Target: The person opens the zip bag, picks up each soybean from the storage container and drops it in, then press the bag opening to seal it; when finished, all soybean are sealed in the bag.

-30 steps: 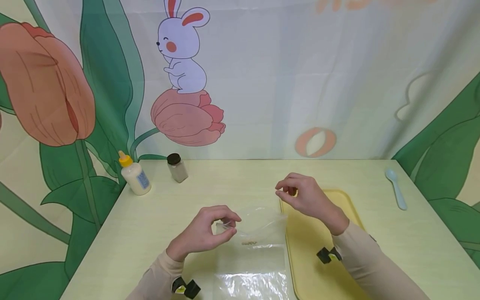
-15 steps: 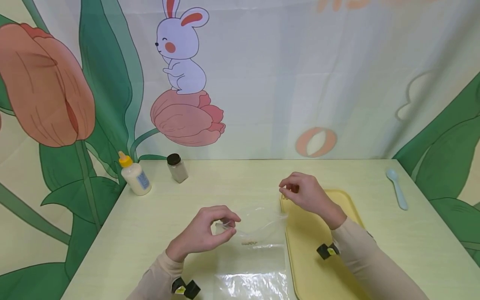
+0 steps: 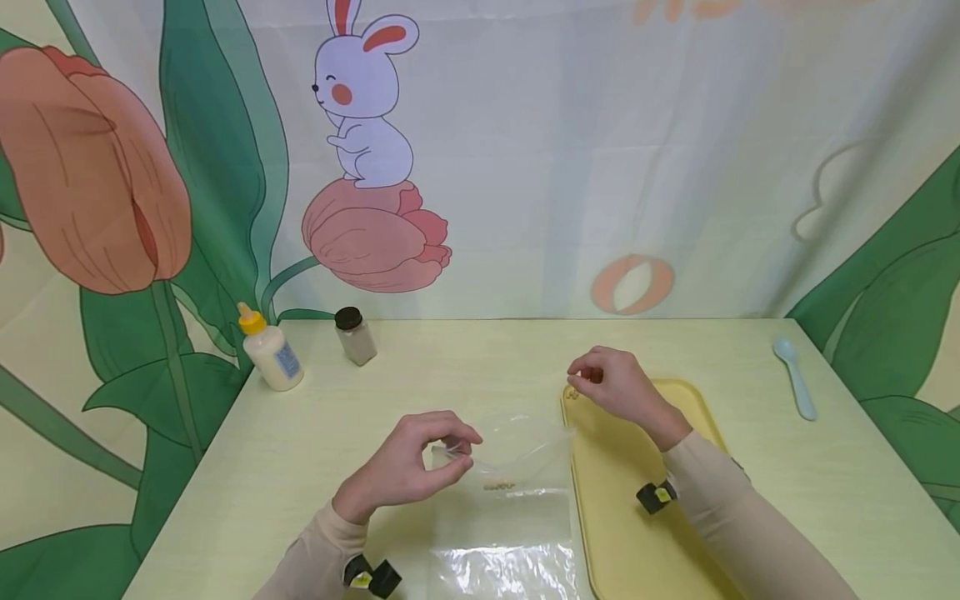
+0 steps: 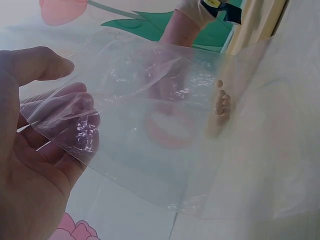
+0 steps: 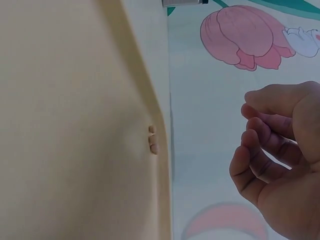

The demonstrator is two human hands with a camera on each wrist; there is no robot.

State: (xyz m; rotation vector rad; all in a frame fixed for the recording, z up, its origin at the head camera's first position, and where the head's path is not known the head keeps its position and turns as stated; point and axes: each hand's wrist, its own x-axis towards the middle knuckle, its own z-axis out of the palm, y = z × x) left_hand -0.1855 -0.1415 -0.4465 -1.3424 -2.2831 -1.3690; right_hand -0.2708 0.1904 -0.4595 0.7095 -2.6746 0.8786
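Observation:
My left hand [image 3: 420, 457] holds the mouth edge of a clear plastic bag [image 3: 502, 521] on the left. In the left wrist view the bag film [image 4: 150, 120] wraps over the curled fingers, while the thumb stands apart above. Several small tan nut-like pieces [image 3: 498, 486] lie in a row in the bag. My right hand [image 3: 611, 383] hovers over the far left corner of a yellow tray [image 3: 645, 467], fingers loosely curled, thumb near the index tip. Nothing shows between those fingers. A few similar tan pieces [image 5: 153, 140] lie in that tray corner.
A white bottle with a yellow nipple-like cap [image 3: 272, 358] and a small clear jar with a black lid [image 3: 356, 337] stand at the back left. A light blue spoon [image 3: 793, 379] lies at the far right. A printed curtain [image 3: 510, 167] hangs behind the table.
My right hand has moved slightly right over the tray corner, its thumb and index finger drawing closer. The tan pieces in that corner have come into view. My left hand and the bag have stayed put.

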